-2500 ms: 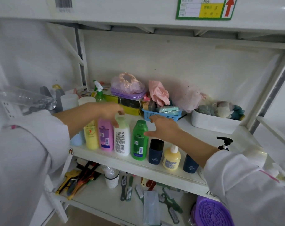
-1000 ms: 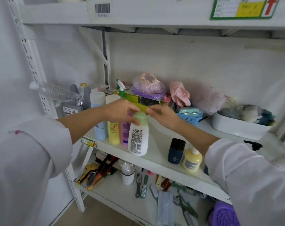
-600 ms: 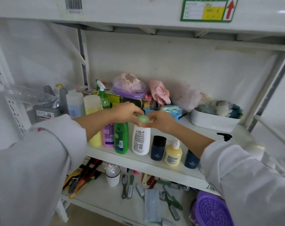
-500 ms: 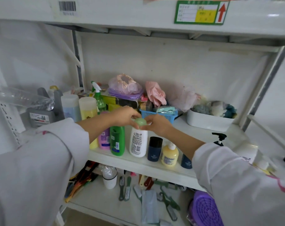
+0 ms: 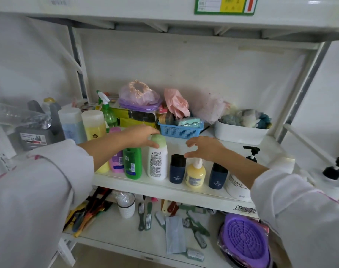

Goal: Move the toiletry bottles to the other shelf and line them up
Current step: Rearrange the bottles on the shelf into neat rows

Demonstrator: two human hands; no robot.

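Observation:
A row of toiletry bottles stands along the front of the middle shelf [image 5: 164, 191]: a yellow bottle [image 5: 102, 168], a pink one [image 5: 116, 163], a green one [image 5: 132, 164], a white bottle with a pale green cap [image 5: 158, 163], a dark blue bottle [image 5: 177, 169], a yellow pump bottle [image 5: 195, 176], another dark blue bottle [image 5: 218, 176] and a big white pump bottle [image 5: 237, 185]. My left hand [image 5: 140, 136] curls over the white bottle's cap. My right hand [image 5: 205, 147] hovers, fingers loosely spread, above the first dark blue bottle and the yellow pump bottle, holding nothing.
Behind the row are a blue basket [image 5: 180, 131], a white tub [image 5: 240, 133], a green spray bottle [image 5: 106, 111] and two large jars [image 5: 93, 122]. The lower shelf holds brushes [image 5: 145, 215] and a purple basin [image 5: 244, 240]. A pump bottle [image 5: 333, 171] sits far right.
The green bottle now stands left of the white bottle. My right hand has let go of the white bottle's cap and drawn back to the right; my left hand stays on it.

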